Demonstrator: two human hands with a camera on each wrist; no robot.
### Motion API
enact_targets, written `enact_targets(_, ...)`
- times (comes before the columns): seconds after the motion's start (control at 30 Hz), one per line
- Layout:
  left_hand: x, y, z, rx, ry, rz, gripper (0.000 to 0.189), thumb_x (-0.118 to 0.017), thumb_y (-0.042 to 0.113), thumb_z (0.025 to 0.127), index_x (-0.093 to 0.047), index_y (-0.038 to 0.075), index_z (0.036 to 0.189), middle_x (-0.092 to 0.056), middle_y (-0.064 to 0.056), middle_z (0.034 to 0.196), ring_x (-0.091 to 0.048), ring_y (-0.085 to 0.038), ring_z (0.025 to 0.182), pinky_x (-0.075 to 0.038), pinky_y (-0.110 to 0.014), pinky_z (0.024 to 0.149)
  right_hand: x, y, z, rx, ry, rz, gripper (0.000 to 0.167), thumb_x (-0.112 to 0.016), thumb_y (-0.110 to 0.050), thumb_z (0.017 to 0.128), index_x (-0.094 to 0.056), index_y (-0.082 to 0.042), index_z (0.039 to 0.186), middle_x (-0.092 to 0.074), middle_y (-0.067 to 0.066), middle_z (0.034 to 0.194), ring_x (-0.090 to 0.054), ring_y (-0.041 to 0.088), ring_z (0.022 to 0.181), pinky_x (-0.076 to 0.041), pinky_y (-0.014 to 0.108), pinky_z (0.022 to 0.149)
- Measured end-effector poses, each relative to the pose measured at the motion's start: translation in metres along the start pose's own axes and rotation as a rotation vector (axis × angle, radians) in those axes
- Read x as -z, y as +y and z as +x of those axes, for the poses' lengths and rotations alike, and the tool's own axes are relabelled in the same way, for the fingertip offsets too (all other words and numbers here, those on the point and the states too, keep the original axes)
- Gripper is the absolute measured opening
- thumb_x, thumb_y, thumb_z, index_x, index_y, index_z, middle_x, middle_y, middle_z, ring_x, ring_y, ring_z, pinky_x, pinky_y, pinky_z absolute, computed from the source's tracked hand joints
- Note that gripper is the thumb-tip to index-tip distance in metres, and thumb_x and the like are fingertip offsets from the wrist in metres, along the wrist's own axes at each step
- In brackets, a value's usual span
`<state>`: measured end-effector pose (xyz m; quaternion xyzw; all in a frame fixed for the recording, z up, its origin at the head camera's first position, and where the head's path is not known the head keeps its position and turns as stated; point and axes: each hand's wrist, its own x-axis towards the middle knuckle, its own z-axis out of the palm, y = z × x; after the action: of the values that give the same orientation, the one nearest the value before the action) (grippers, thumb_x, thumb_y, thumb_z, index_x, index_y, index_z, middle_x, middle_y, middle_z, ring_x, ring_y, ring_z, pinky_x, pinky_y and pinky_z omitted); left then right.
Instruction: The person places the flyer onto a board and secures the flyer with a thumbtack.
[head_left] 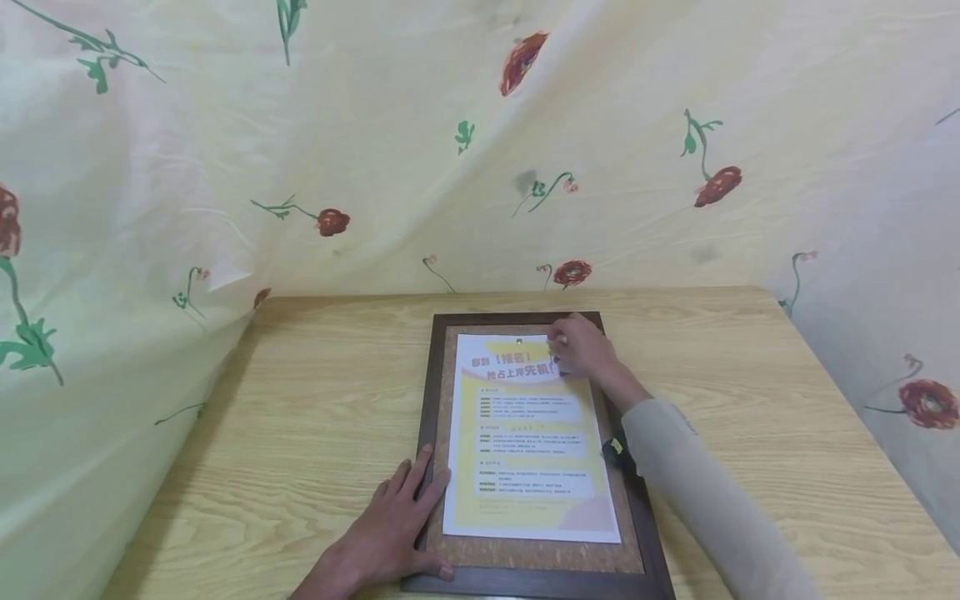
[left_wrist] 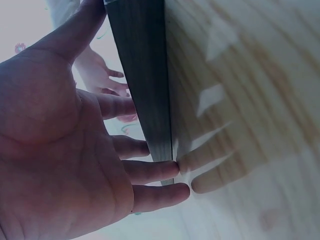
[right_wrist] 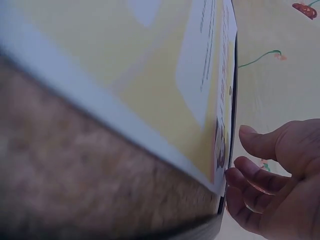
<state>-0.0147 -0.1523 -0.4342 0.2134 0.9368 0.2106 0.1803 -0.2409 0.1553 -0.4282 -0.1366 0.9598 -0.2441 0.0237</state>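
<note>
A cork board (head_left: 540,552) in a dark wooden frame (head_left: 540,581) lies on the table, with a yellow and white printed sheet (head_left: 525,500) over most of its cork. One small shiny pin (head_left: 519,341) sits at the sheet's top middle. My left hand (head_left: 390,525) spreads along the frame's lower left side, thumb on the bottom corner; in the left wrist view, its straight fingers reach past the frame's edge. At the sheet's top right corner is my right hand (head_left: 585,348). The right wrist view shows its fingers (right_wrist: 250,200) loosely bent, the tips at the sheet's edge, thumb apart.
The wood-grain table (head_left: 315,400) extends on both sides of the board. Behind and to the left hangs a pale floral cloth (head_left: 405,167). A small black device (head_left: 617,452) shows beside the right sleeve (head_left: 697,483), over the frame's right side.
</note>
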Motion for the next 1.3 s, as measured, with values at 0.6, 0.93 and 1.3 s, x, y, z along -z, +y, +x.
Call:
enact_targets(0.6, 0.007, -0.003, 0.001, -0.002, -0.012, 0.04, 0.119, -0.076, 0.072, 0.063, -0.035, 0.008, 0.154, -0.011, -0.026, 0.161, -0.025, -0.056, 0.137, -0.033, -0.07, 0.101, 0.009, 0.009, -0.02, 0.008, 0.0, -0.012, 0.014, -0.066, -0.003, 0.091, -0.071, 0.0, 0.104, -0.059, 0.018, 0.101, -0.055, 0.028, 0.083, -0.047, 0.038, 0.067)
enact_targets(0.93, 0.015, -0.004, 0.002, -0.019, -0.044, 0.062, 0.114, -0.074, 0.072, 0.066, -0.035, 0.01, 0.154, -0.013, -0.025, 0.161, -0.03, -0.053, 0.137, -0.035, -0.067, 0.102, 0.018, 0.019, -0.04, 0.009, 0.022, -0.043, 0.016, -0.069, -0.001, 0.089, -0.071, 0.002, 0.105, -0.061, 0.017, 0.1, -0.058, 0.031, 0.09, -0.051, 0.045, 0.075)
enact_targets(1.3, 0.032, -0.009, 0.003, -0.019, -0.092, 0.031, 0.101, -0.077, 0.063, 0.072, -0.041, 0.012, 0.151, -0.022, -0.022, 0.16, -0.035, -0.042, 0.138, -0.036, -0.06, 0.105, 0.032, 0.033, -0.059, 0.019, -0.023, -0.085, 0.014, -0.069, -0.001, 0.089, -0.071, 0.003, 0.102, -0.063, 0.025, 0.107, -0.061, 0.036, 0.095, -0.053, 0.049, 0.076)
